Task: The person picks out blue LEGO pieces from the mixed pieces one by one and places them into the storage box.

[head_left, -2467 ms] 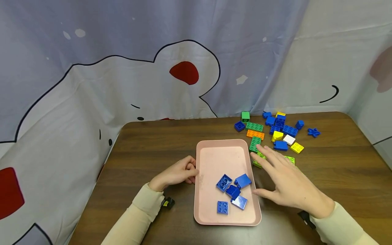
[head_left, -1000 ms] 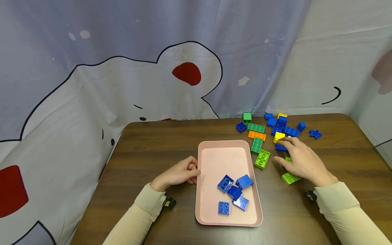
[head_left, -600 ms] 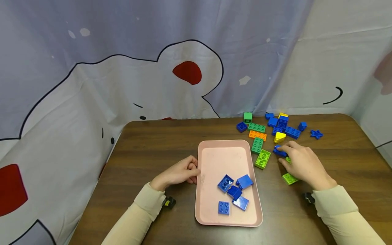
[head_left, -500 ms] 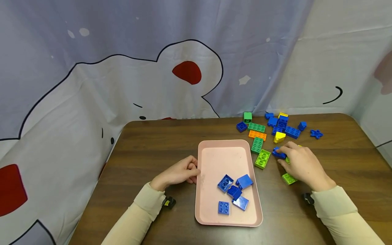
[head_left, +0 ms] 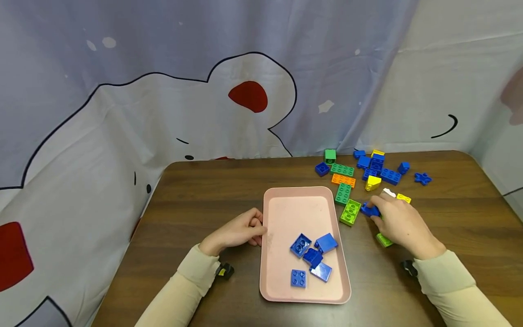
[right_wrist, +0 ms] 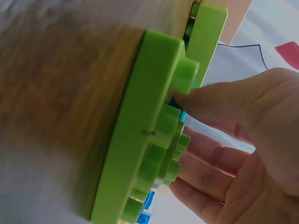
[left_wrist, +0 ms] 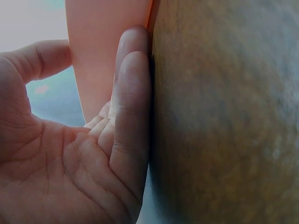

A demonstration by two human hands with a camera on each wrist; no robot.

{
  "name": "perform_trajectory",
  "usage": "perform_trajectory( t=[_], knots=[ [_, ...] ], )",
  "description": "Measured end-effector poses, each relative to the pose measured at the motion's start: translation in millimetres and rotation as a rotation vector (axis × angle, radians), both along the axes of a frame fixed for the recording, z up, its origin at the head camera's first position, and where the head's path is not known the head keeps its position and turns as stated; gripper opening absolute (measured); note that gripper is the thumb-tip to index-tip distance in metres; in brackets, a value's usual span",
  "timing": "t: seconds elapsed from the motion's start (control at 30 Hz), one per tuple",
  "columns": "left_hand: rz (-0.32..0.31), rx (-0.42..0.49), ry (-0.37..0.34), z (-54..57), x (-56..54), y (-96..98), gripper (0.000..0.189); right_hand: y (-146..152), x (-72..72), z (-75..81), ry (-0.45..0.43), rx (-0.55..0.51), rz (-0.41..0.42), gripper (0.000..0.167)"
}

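Observation:
A pink tray (head_left: 298,211) lies on the wooden table with several blue bricks (head_left: 312,257) in its near half. At its left rim my left hand (head_left: 239,230) holds the edge; in the left wrist view the thumb is on the tray wall (left_wrist: 96,51) and the curled fingers lie low against it. Right of the tray, my right hand (head_left: 404,225) pinches a blue brick (head_left: 369,210) between thumb and fingers, close over the table. Beneath that hand sits a lime green brick (right_wrist: 135,126), partly hidden in the head view.
Another lime brick (head_left: 350,212), a green brick (head_left: 342,194) and an orange brick (head_left: 343,180) line the tray's right side. Behind my right hand are a white brick (head_left: 389,192), yellow bricks (head_left: 372,183), a heap of blue ones (head_left: 376,163) and a blue star-shaped piece (head_left: 422,178).
My right hand went from beside the tray to the brick pile and took hold of a blue brick, which has slid nearer and left. The left hand stays at the tray.

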State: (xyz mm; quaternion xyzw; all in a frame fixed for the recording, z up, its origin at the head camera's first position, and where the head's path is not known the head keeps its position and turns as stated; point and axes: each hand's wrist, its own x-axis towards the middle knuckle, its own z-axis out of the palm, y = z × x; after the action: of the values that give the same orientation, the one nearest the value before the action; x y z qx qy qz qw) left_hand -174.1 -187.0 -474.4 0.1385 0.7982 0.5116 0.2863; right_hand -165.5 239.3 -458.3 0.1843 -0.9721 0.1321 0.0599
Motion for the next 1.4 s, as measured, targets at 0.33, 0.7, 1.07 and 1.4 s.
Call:
perform_trajectory(
  t=[0.33,0.7,1.07,1.4],
  knots=[
    [0.001,-0.004,0.004,1.9,1.7,-0.5,0.028,-11.7,9.8,13.4,0.142,-0.074,0.001,0.032],
    [-0.004,0.002,0.003,1.8,1.0,-0.4,0.030,-38.9,28.3,31.4,0.246,-0.122,0.117,0.031],
    [-0.010,-0.002,0.013,1.0,-0.5,-0.2,0.030,-70.6,53.5,38.0,0.164,-0.163,0.303,0.032],
    [-0.007,0.001,0.006,-0.3,0.7,-0.3,0.028,-94.9,76.5,33.5,0.154,-0.204,0.532,0.038]
  ],
)
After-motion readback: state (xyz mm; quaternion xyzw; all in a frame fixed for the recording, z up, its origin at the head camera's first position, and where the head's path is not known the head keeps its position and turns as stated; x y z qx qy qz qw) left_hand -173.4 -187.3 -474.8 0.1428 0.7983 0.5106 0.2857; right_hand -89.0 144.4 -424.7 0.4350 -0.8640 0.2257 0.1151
